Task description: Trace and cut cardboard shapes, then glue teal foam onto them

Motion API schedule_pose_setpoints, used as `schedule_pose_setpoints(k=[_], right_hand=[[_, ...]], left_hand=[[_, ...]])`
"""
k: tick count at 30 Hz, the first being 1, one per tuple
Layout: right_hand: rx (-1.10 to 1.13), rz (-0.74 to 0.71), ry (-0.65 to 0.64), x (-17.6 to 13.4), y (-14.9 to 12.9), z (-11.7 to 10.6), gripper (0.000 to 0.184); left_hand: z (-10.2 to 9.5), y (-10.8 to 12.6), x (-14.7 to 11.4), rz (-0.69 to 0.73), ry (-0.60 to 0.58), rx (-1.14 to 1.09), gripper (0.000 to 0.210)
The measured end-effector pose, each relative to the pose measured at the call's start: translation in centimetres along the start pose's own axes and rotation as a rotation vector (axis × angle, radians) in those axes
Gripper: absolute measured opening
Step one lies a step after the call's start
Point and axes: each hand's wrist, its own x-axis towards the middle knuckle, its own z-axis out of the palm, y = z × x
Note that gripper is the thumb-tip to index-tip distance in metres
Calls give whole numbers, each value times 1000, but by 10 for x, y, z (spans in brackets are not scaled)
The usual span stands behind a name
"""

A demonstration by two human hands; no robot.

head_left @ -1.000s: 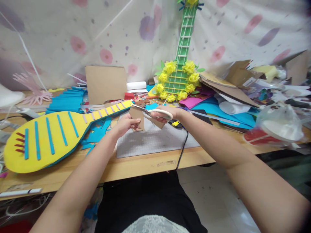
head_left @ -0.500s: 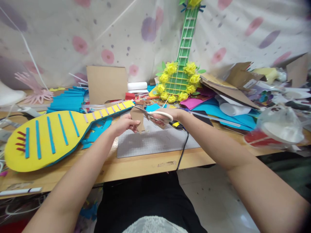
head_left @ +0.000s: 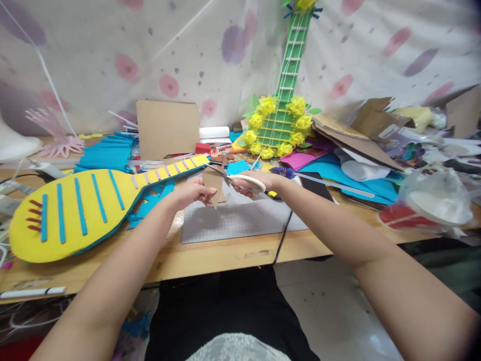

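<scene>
My left hand (head_left: 196, 193) pinches a small piece of brown cardboard (head_left: 214, 183) between thumb and fingers, above a grey cutting mat (head_left: 240, 220). White-handled scissors (head_left: 251, 181) are gripped in my right hand (head_left: 250, 186), with their blades pointing left across the upper part of the cardboard. To the left of my hands lies a yellow paper lute-like instrument (head_left: 71, 210) with blue and pale strips; the tip of its neck is close behind the cardboard. A glue gun (head_left: 283, 172) shows partly behind my right wrist.
A green guitar-like model (head_left: 280, 123) with yellow paper flowers stands at the back. Brown cardboard (head_left: 167, 130) leans beside it. Blue crepe paper (head_left: 107, 154) lies at left, a bagged red-and-white tub (head_left: 424, 205) at right. A black cord (head_left: 283, 235) hangs over the table edge (head_left: 225, 258).
The cardboard piece has turned slightly in my left hand, and a pointed lower corner now shows. The separate brown scrap below the scissors is no longer visible. The view has shifted slightly.
</scene>
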Motion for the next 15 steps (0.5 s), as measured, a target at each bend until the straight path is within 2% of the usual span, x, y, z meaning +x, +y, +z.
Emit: schedule_pose_setpoints(k=[6, 15], right_hand=[[6, -95, -10, 2, 0, 5, 56], [73, -15, -40, 2, 4, -1, 47]], left_hand=[[6, -4, 1, 58, 70, -69, 32], [8, -3, 1, 22, 44, -34, 25]])
